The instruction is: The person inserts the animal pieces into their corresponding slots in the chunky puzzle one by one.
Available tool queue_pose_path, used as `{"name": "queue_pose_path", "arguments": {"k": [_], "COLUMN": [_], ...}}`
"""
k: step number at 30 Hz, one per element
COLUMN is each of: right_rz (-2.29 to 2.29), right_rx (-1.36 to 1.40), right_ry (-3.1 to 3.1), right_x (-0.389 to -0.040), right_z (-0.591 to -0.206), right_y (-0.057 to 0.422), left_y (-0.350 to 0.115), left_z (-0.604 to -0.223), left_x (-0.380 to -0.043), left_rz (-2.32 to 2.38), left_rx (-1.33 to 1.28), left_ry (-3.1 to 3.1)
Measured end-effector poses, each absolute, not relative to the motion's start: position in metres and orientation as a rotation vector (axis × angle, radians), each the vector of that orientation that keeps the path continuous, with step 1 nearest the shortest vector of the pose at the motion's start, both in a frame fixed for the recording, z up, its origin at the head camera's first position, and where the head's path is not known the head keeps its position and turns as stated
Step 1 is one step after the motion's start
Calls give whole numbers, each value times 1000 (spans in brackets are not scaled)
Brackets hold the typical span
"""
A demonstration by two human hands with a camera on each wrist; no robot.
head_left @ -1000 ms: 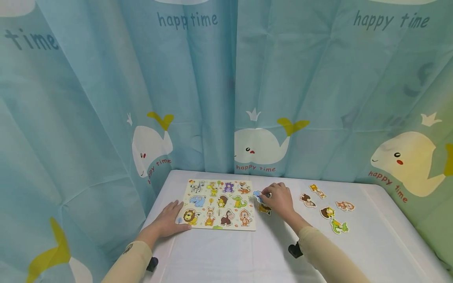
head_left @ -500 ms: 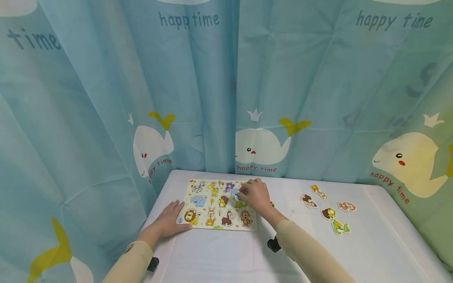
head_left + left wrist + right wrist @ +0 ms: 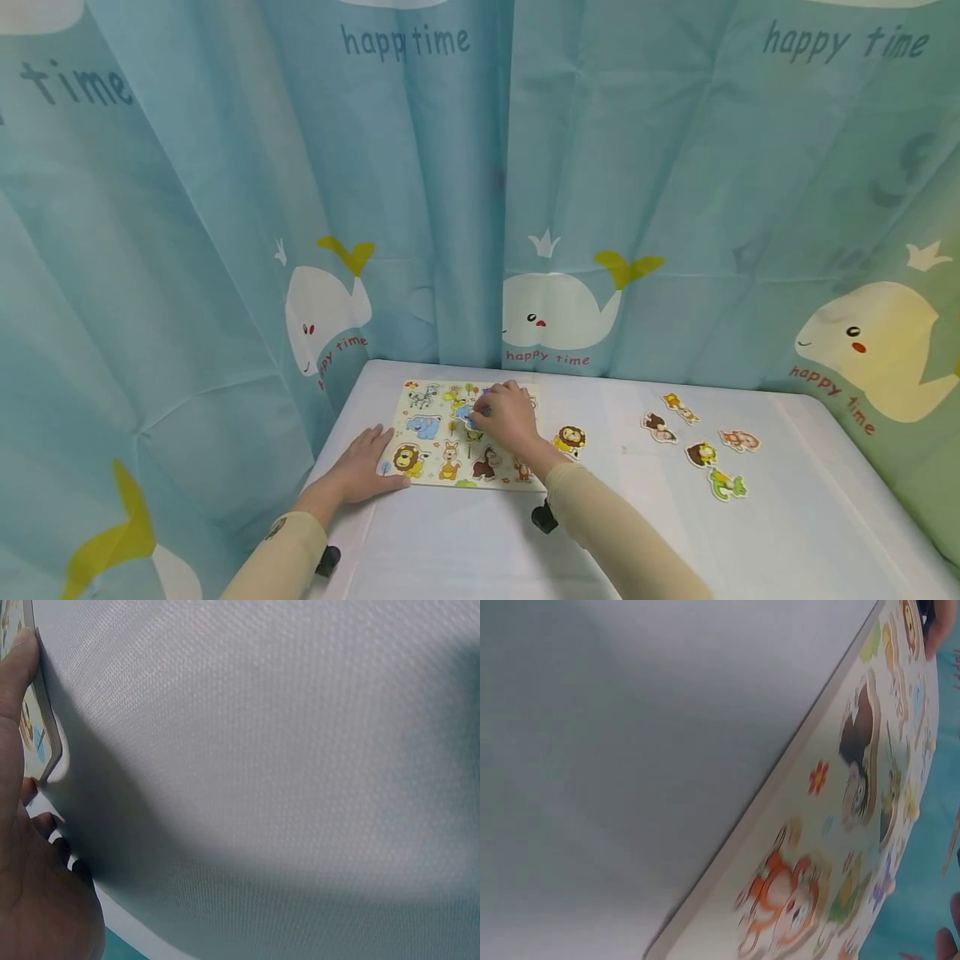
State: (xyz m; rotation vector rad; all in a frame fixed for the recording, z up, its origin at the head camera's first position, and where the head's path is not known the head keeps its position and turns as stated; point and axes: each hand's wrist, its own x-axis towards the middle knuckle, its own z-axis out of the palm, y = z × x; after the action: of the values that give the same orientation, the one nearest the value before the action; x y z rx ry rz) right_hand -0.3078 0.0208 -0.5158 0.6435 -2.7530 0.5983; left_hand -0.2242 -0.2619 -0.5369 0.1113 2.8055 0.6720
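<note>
A wooden animal puzzle board (image 3: 435, 482) lies on the white table, with printed animal shapes including a lion, kangaroo and zebra. My left hand (image 3: 358, 468) rests at the board's near left corner, fingers stretched along the left side and thumb along the near edge. The left wrist view shows the thumb (image 3: 16, 667) lying against the board's edge. My right hand (image 3: 508, 421) pinches a blue elephant puzzle piece (image 3: 465, 415) over the middle of the board and hides part of the upper shapes. Right of the board lies a lion puzzle piece (image 3: 570, 440).
Several loose animal pieces lie farther right, among them a green piece (image 3: 726, 484), a monkey piece (image 3: 740, 440) and a brown hedgehog piece (image 3: 701, 453). A blue whale-print curtain (image 3: 427, 192) hangs behind the table.
My right hand has carried the elephant piece left, from beside the board to over its middle. The lion piece is now uncovered. My left hand stays at the corner.
</note>
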Motion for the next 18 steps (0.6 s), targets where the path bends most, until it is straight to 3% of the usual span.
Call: {"name": "queue_pose_path", "arguments": {"k": [18], "right_rz": [586], "right_rx": [661], "right_ry": [-2794], "right_x": [-309], "right_z": [-526], "right_y": [-19], "left_y": [-263], "left_z": [-538], "left_x": [-224], "left_rz": [684], "left_rx": [118], "left_ry": [2801]}}
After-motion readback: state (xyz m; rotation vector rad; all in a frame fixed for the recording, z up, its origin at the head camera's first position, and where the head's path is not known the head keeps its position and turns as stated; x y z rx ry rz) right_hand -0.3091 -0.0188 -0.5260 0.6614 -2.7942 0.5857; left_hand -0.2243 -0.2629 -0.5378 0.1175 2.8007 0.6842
